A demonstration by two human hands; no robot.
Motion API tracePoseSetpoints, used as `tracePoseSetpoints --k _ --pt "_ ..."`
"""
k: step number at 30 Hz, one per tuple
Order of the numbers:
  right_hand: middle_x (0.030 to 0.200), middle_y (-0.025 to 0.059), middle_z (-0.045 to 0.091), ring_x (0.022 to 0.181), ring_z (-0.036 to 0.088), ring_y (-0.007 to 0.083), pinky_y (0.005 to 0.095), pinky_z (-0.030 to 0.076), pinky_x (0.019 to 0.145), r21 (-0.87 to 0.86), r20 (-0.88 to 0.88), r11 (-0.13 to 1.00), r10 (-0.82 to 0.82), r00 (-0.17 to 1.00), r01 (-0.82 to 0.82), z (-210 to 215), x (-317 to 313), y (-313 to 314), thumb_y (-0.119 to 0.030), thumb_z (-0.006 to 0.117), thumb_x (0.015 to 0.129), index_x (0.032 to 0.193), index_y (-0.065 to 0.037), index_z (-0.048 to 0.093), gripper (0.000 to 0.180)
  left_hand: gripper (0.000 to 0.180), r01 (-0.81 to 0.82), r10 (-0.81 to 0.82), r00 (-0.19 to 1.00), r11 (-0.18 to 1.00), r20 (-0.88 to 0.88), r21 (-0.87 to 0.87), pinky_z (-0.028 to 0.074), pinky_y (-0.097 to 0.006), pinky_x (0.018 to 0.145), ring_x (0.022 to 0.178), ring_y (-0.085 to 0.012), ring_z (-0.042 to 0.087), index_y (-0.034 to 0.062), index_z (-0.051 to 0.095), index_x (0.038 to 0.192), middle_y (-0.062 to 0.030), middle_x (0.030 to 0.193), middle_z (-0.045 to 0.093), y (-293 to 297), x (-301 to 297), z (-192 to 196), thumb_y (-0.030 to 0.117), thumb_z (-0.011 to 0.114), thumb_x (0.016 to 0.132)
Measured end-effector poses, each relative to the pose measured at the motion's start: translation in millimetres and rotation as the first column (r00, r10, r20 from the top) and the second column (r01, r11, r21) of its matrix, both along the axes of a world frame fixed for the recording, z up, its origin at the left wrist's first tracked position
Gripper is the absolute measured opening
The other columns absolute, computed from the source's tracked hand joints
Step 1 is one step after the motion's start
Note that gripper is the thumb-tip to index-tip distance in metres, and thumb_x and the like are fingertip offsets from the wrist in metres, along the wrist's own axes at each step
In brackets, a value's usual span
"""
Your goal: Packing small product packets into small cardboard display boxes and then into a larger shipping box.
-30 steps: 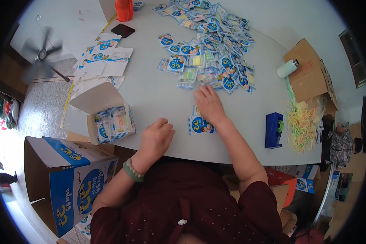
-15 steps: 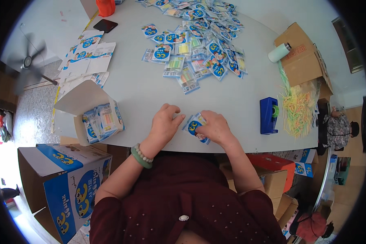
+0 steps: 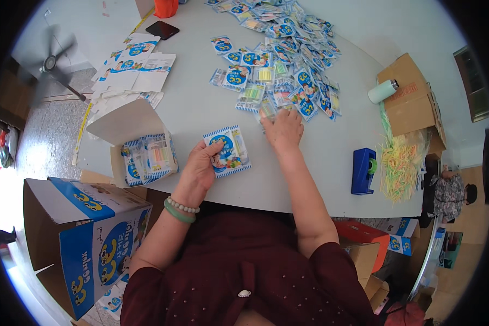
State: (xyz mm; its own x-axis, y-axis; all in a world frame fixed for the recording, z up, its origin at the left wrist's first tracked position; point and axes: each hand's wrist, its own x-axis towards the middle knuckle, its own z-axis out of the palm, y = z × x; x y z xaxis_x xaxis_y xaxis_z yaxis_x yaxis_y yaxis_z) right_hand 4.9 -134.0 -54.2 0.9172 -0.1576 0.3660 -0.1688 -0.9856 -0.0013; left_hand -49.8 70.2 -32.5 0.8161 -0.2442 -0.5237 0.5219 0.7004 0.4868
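Observation:
My left hand (image 3: 199, 165) is closed on a small flat snack packet (image 3: 234, 161), blue and white with stripes along its ends. Another packet seems to overlap it, though I cannot tell how many are in the grip. Farther off, my right hand (image 3: 284, 130) has its fingers apart over the near edge of a heap of similar packets (image 3: 304, 49). It touches a packet (image 3: 266, 108) that is partly covered by the fingers. To the left of my left hand, an open white carton (image 3: 118, 163) holds several packets standing in it.
Flattened printed cartons (image 3: 136, 70) and a black phone (image 3: 163, 30) lie at the far left. On the right are a blue tape dispenser (image 3: 362, 173), pale shredded paper (image 3: 399, 168), a mint bottle (image 3: 383, 91) and a brown cardboard box (image 3: 407, 103). A large printed box (image 3: 100, 244) stands lower left.
The packet has passed from my right hand to my left, which now grips it. My right hand has moved away to the heap's near edge. The whole view has shifted slightly.

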Motion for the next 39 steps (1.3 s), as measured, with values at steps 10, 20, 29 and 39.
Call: tracePoseSetpoints --k 10,20,29,39 --pt "0.096 0.0122 0.063 0.091 0.06 0.0317 0.0364 0.047 0.08 0.85 -0.209 0.526 0.374 0.904 -0.021 51.2 21.0 -20.5 -0.011 0.067 0.071 0.094 -0.005 0.059 0.025 0.024 0.124 -0.116 0.992 0.978 0.059 -0.168 0.057 -0.039 0.081 0.09 -0.0202 0.068 0.0023 0.057 0.111 -0.0092 0.1 0.067 28.8 4.3 -29.4 0.012 0.061 0.089" --pt "0.118 0.0183 0.057 0.11 0.052 0.035 0.0398 0.045 0.087 0.245 -0.512 0.868 0.495 0.702 -0.433 39.9 89.2 8.2 -0.025 0.058 0.082 0.098 -0.003 0.057 0.027 0.031 0.101 -0.091 0.994 0.974 0.062 -0.204 0.057 -0.048 0.076 0.093 -0.0359 0.066 0.0032 0.048 0.121 -0.0142 0.107 0.063 25.0 8.6 -1.8 0.02 0.052 0.096" --pt "0.098 0.0179 0.064 0.091 0.06 0.0363 0.0424 0.048 0.08 0.221 -0.086 0.875 0.457 0.885 -0.43 14.1 20.3 15.9 -0.037 0.068 0.079 0.098 -0.002 0.058 0.041 0.028 -0.074 0.074 0.997 0.997 -0.024 -0.021 0.056 -0.043 0.081 0.098 -0.0259 0.064 0.0011 0.044 0.122 -0.0135 0.113 0.059 7.7 23.0 -5.3 0.004 0.047 0.094" --pt "0.095 0.0086 0.064 0.085 0.06 0.01 0.0273 0.048 0.072 0.979 -0.131 -0.066 0.517 0.846 0.192 59.0 4.5 31.8 -0.024 0.07 0.079 0.107 0.0 0.058 0.039 0.028 -0.206 0.203 0.978 0.974 0.041 0.096 0.054 -0.036 0.085 0.101 -0.0222 0.062 0.0034 0.046 0.121 -0.01 0.115 0.059 14.7 24.6 2.8 0.005 0.05 0.093"
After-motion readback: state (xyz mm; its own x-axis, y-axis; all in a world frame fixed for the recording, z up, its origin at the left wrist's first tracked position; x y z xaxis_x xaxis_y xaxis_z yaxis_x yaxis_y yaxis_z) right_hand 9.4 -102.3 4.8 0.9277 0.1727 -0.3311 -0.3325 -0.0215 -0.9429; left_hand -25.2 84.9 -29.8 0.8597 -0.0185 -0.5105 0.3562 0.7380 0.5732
